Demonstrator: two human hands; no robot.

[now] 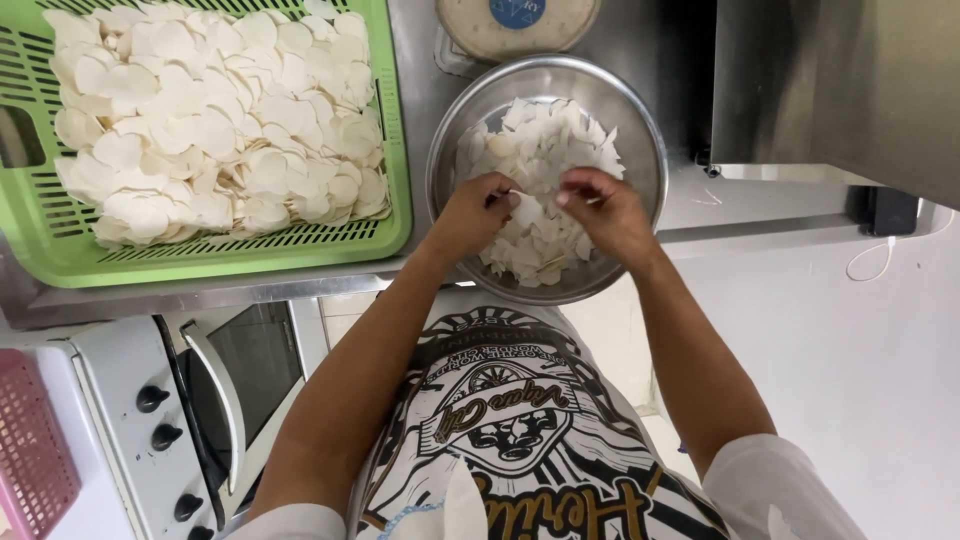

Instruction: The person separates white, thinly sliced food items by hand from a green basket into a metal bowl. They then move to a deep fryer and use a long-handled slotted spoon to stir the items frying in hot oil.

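Up at the top edge sits a round cream-coloured tub with a blue circular label on its lid, just beyond the metal bowl and almost touching its rim. To the left, a green slotted plastic tray is heaped with pale round chips, spread nearly wall to wall. Far down at the left edge, a pink basket peeks in beside a white oven with black knobs and a glass door.

Now the hands. Both are inside the bowl, over its near half, right on top of the pile of white broken chips. The left hand has its fingers curled in, thumb and fingertips pinching a single white piece. The right hand mirrors it, fingers bent and closed lightly around the other side of what looks like that same piece, which sits between the two hands in the narrow gap where the fingertips nearly meet. Whether it is one piece or two, I cannot tell. The rest of the pile lies under and beyond the hands, filling the bowl toward its far rim. The bowl itself rests on a steel counter.
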